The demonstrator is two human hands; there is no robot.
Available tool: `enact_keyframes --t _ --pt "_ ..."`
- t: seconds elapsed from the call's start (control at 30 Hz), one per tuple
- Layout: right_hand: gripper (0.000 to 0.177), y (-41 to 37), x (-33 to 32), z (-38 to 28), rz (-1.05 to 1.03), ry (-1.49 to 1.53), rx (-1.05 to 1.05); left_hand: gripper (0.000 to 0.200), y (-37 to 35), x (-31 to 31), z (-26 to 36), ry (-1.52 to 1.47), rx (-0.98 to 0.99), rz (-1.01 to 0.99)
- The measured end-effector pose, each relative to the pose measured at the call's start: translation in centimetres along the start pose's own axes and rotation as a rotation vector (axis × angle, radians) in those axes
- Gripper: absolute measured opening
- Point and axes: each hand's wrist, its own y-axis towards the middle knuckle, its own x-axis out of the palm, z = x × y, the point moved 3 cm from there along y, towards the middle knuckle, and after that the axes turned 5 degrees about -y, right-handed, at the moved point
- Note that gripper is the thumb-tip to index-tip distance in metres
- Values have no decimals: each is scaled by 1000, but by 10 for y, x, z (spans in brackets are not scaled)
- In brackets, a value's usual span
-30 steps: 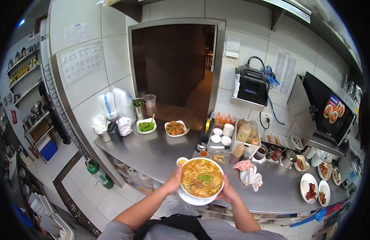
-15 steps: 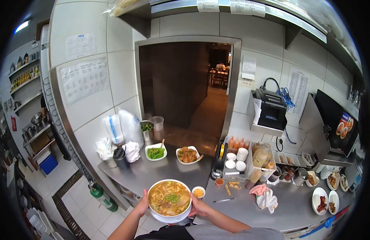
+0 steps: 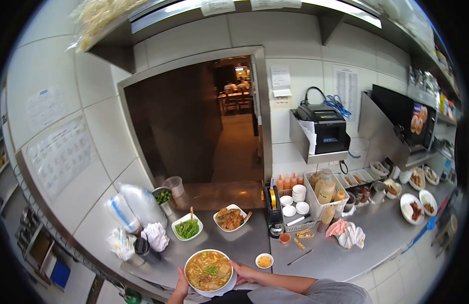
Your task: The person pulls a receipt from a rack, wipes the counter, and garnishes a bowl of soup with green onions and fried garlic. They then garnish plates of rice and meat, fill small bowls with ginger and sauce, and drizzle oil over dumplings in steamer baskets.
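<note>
White and round, a bowl of soup (image 3: 209, 271) with chopped greens in the middle sits between the person's two hands, level or close to it, at the near edge of the steel surface (image 3: 234, 244). A white plate (image 3: 231, 287) shows beneath it.

The right forearm comes in low from the right, nearly flat across the view, its grey sleeve pushed up. The right hand (image 3: 244, 272) has its fingers lightly bent and reaching to the bowl's right side, clamped there against the bowl. The left arm shows only a short stretch of wrist, rising steeply from the bottom. The left hand (image 3: 180, 285) stands nearly upright, thumb raised, held to the bowl's left side; its fingers seem to go under the bowl or plate, though that part is hard to make out.

Just to the right of the right hand is a small white cup (image 3: 264, 261) with something yellow-orange in it. Beyond the bowl sit a dish of green vegetables (image 3: 187, 228) and a dish of brown, saucy food (image 3: 229, 219), each with a wooden handle poking out. Farther right lie a pen (image 3: 300, 257) and a crumpled cloth (image 3: 350, 235).
</note>
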Motion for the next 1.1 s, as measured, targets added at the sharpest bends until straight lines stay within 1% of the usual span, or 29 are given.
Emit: enact_keyframes --t 0.03,0.07,0.13,0.2,0.23,0.3,0.37,0.4,0.43,0.47,0.5,0.53,0.57,0.6,0.67,0.73,0.77,0.83,0.9,0.97,1.03,1.1 --pt "77 6 2 0 17 -10 22 89 6 -5 -2 0 -40 4" --pt "77 12 4 1 34 -18 48 89 14 -11 -1 20 -44 -27" --pt "79 32 7 10 93 4 32 91 28 -15 2 18 -40 -84" --pt "80 38 13 8 200 -19 30 86 43 -22 -5 -13 -63 -114" --pt "80 38 16 5 218 9 20 84 50 -26 -10 -56 -79 -118" --pt "82 22 27 -9 368 -21 -51 79 62 -34 -23 -157 -113 -120" --pt "84 58 16 13 468 -78 -160 74 72 -44 -34 -269 -141 -113" --pt "84 48 18 4 466 -184 -106 71 76 -50 -37 -290 -160 -108" --pt "81 34 23 -7 566 -339 -284 71 80 -50 -40 -307 -169 -82" --pt "80 62 15 14 677 -360 -352 70 81 -50 -37 -298 -172 -60" --pt "82 59 20 22 821 -344 -365 70 81 -50 -36 -277 -177 -37" --pt "84 35 28 16 789 -297 -361 70 80 -52 -33 -256 -183 -19" --pt "85 33 26 28 859 -354 -450 69 80 -54 -32 -224 -187 -5" --pt "82 7 28 29 881 -306 -437 69 80 -54 -32 -189 -190 0" --pt "79 -50 21 45 808 -165 -515 68 75 -52 -36 -113 -207 5" --pt "75 -99 18 82 712 139 -380 67 71 -41 -43 -54 -218 17" --pt "75 -118 13 104 723 180 -372 67 67 -35 -47 -21 -222 20" --pt "67 -155 8 156 611 299 -301 66 57 -24 -54 37 -232 33" --pt "55 -179 -2 218 589 482 -296 65 45 -13 -60 97 -241 54" --pt "47 -195 -23 284 739 748 -232 64 31 1 -70 151 -254 73" --pt "41 -212 -53 352 982 871 -175 63 11 18 -80 210 -275 100" --pt "35 -234 -96 413 1036 1031 -177 62 -14 38 -90 268 -295 137"
